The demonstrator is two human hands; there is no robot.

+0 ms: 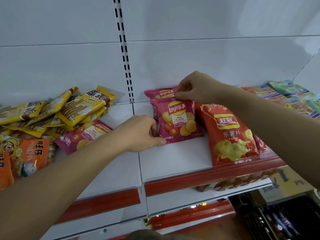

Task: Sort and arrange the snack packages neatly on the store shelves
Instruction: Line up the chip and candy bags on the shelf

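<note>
The right hand (192,87) pinches the top seam of a glossy pink foil crisp packet (177,119) while the left hand (141,134) grips its lower-left corner, apparently squaring it upright on the white metal shelf (173,160), just beside the tall orange crisp bag (228,135).

Retail shop, snack aisle. White metal gondola shelf (173,163) with red price-strip (207,175) along its front edge; more such shelves stacked below. Slotted upright (125,54) set in the white back panel (207,58). Branded chip bags (176,118) stand near the back edge, an orange bag (228,135) beside them; yellow biscuit-stick packs (78,108) heaped toward the left end. Stock on lower shelves too blurred to identify.
</note>
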